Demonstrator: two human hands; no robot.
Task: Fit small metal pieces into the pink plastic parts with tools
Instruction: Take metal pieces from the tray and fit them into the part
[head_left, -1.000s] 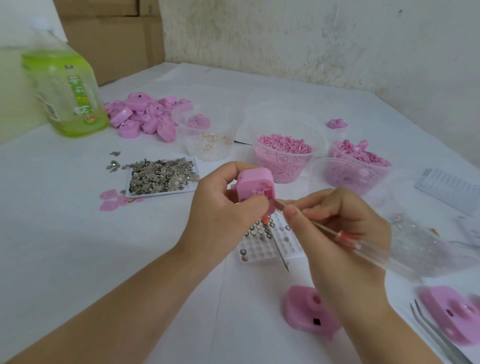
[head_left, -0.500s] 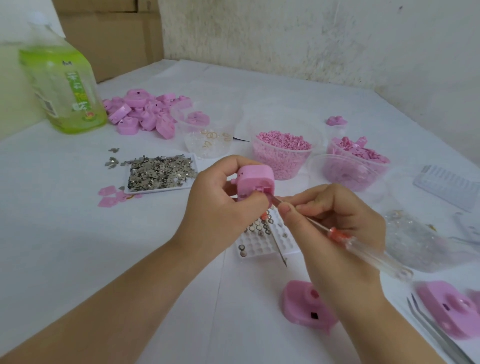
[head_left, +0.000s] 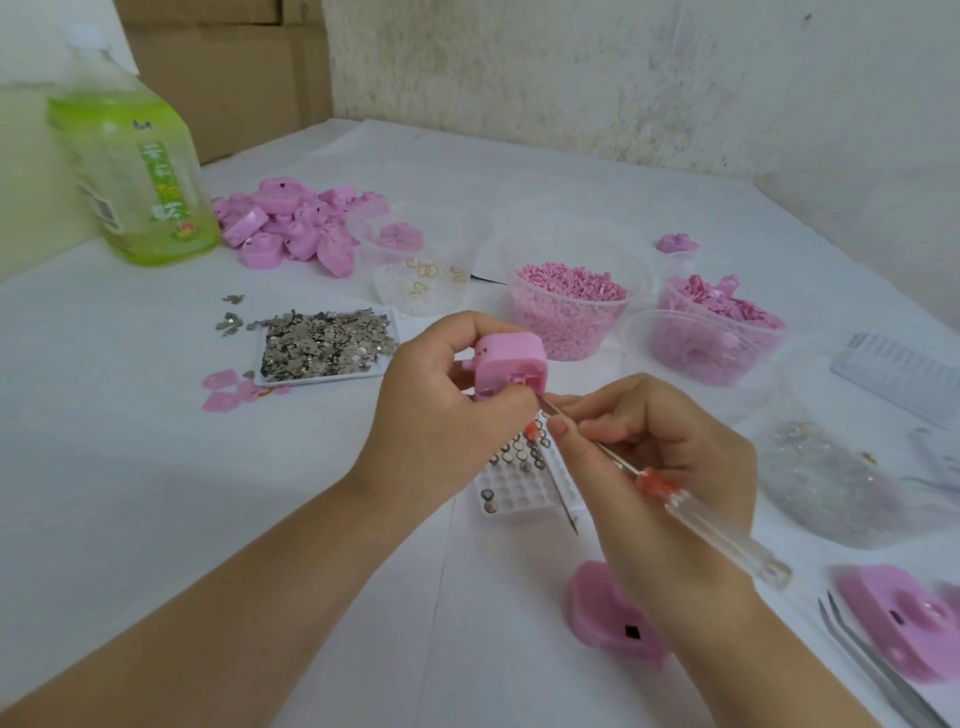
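As the left hand (head_left: 447, 410) grips a pink plastic part (head_left: 511, 364) above the worktop (head_left: 130, 467), the right hand (head_left: 670, 462) pinches a screwdriver (head_left: 649, 480), tip at its slot; seating the metal piece likely needs steady pressure.

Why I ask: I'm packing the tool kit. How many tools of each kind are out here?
Screwdrivers: 2, the held screwdriver in the right hand and the spare screwdriver on the white grid tray, its handle hidden
Tweezers: 1
Total: 3
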